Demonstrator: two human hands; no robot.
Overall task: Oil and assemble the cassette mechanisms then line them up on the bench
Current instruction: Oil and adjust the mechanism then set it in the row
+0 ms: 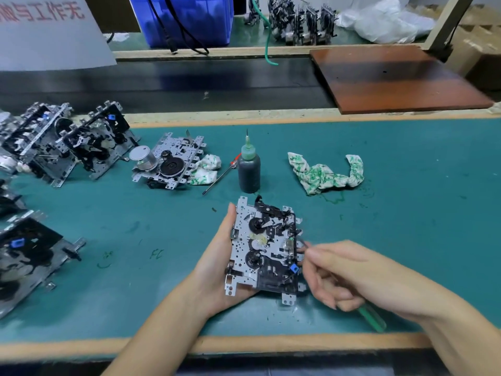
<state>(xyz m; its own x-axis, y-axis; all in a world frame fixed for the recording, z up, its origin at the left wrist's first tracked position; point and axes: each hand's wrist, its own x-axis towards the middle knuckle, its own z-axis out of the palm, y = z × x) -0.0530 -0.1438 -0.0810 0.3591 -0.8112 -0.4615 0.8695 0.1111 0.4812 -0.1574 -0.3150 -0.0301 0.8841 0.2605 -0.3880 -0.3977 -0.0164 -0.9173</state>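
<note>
My left hand (217,256) holds a silver and black cassette mechanism (264,248) by its left edge, just above the green bench mat (406,213). My right hand (339,272) grips a green-handled tool (371,317), whose thin metal tip touches the mechanism's right side. A dark oil bottle (249,166) with a needle nozzle stands upright behind the mechanism. Another mechanism (169,161) with a round silver motor lies flat to the bottle's left. More mechanisms (65,142) stand in a row at the far left, and one (27,256) lies at the near left.
A stained white-and-green rag (325,175) lies right of the bottle, a smaller one (204,169) and a thin probe (219,177) to its left. A dark conveyor belt (189,82) runs behind the bench, with a brown board (393,77) at right and a blue crate (187,20) beyond.
</note>
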